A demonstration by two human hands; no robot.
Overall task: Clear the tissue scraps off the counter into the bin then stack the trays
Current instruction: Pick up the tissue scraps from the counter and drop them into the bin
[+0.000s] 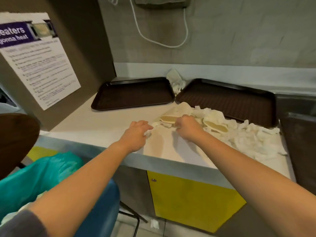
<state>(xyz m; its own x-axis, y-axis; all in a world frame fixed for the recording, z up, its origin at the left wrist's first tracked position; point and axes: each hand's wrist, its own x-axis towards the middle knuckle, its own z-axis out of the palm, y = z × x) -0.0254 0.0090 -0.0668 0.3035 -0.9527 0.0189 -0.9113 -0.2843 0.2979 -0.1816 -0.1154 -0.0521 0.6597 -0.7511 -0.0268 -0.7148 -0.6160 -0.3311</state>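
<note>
Two dark brown trays lie side by side at the back of the white counter (pixel 102 120): the left tray (pixel 132 94) and the right tray (pixel 227 100). White tissue scraps (pixel 253 139) spread across the counter's right half, with two paper cones (pixel 216 125) among them. More tissue (pixel 176 80) is wedged between the trays at the wall. My left hand (pixel 136 134) rests on the counter with fingers curled over a small tissue scrap (pixel 148 133). My right hand (pixel 189 125) grips the edge of the tissue pile near a cone.
A bin with a teal bag (pixel 39 175) stands below the counter at the left. A printed notice (pixel 39 60) hangs on the left wall. A white cable (pixel 160 40) loops on the back wall. A tissue scrap (pixel 154 224) lies on the floor. Yellow cupboard door (pixel 193 202) below.
</note>
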